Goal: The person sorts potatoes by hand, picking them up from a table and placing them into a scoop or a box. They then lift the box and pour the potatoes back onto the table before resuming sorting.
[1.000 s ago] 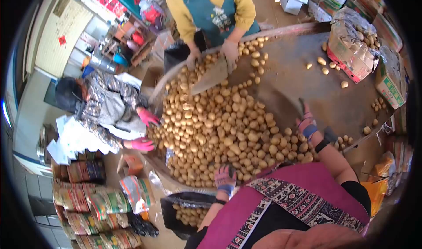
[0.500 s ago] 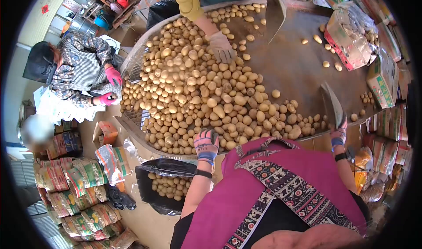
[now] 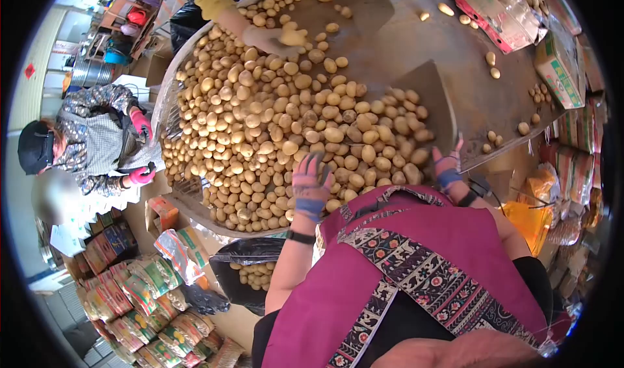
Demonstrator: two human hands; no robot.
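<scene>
My left hand (image 3: pixel 311 187), in a pink and blue glove, rests open on the potatoes (image 3: pixel 260 127) at the tray's near edge, fingers stretched forward. My right hand (image 3: pixel 448 166), in a matching glove, grips the near end of a flat metal plate (image 3: pixel 432 101). That plate stands on edge against the right side of the potato pile. Both hands are a short way in front of my purple apron (image 3: pixel 416 238). The potatoes fill the left and middle of the large metal tray (image 3: pixel 481 50).
A co-worker's gloved hand (image 3: pixel 263 40) reaches over the far potatoes, beside another metal plate (image 3: pixel 370 7). A second person (image 3: pixel 91 134) with pink gloves stands at the left. A black-lined bin (image 3: pixel 237 290) holds potatoes below. Cartons (image 3: pixel 497 11) sit on the tray's right.
My right hand has moved left with the metal plate, and potatoes are bunched leftward. My left hand has moved forward onto the pile. The view has shifted, and the co-worker's hand has moved.
</scene>
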